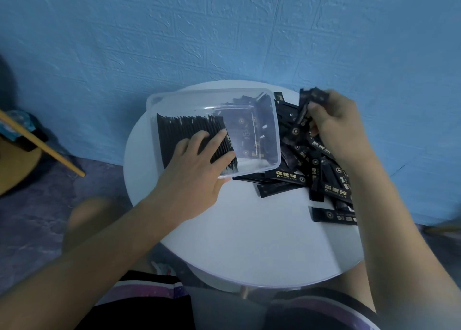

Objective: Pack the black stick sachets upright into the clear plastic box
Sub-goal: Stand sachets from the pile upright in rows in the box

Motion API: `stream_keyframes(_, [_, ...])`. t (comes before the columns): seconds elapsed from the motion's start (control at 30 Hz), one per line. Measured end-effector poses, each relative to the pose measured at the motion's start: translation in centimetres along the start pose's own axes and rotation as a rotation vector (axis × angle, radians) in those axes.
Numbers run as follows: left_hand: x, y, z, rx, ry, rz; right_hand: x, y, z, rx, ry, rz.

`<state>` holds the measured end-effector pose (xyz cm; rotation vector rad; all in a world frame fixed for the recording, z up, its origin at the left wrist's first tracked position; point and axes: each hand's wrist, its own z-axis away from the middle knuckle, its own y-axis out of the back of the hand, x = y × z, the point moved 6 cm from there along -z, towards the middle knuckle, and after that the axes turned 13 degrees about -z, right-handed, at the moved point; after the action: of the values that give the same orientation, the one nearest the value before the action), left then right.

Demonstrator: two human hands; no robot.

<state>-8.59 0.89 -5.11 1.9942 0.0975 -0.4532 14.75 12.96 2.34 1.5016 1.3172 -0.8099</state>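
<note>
A blue wall (224,30) stands behind everything, and against it sits the round white table (249,230). Toward the table's far side is the clear plastic box (276,135), and I'll place the rest from that.

Just to the right of the box, and spilling round its near right corner, is the loose pile (319,170) of black stick sachets lying flat and crossed over each other. Inside the box, against its left end, a packed row (179,135) stands on edge and fills roughly half of it. The right half is bare, though a few sachets seem to lean at its far right corner.

The left hand (197,170) reaches over the near wall of the box, fingers fairly straight on top of the row and thumb against its open end, bracing it. The right hand (334,125), right of the box above the pile, has its fingers curled round a small bunch of sachets (309,100).

To my eye this is mid-packing, a fresh bunch gathered. Next it needs squaring up, carrying left over the rim and slipping in on edge beside the thumb, without the row toppling.
</note>
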Motion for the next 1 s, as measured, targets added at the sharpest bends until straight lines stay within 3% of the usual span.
stream_keyframes(0.1, [0.1, 0.1, 0.0, 0.000, 0.004, -0.005, -3.2, 0.2, 0.7, 0.103, 0.110, -0.103])
stream_keyframes(0.17, [0.2, 0.1, 0.1, 0.000, 0.007, -0.007, -5.0, -1.4, 1.8, 0.057, 0.169, -0.054])
stream_keyframes(0.37, [0.7, 0.3, 0.4, 0.005, 0.024, 0.003, -4.9, -9.4, 5.1, -0.034, 0.348, 0.633])
stream_keyframes(0.57, [0.9, 0.6, 0.6, 0.011, 0.032, 0.012, -1.0, -12.8, 4.8, -0.154, 0.149, 0.691])
stream_keyframes(1.0, [0.8, 0.6, 0.8, 0.012, 0.025, -0.013, -0.2, -12.6, 4.9, -0.270, -0.059, 0.507])
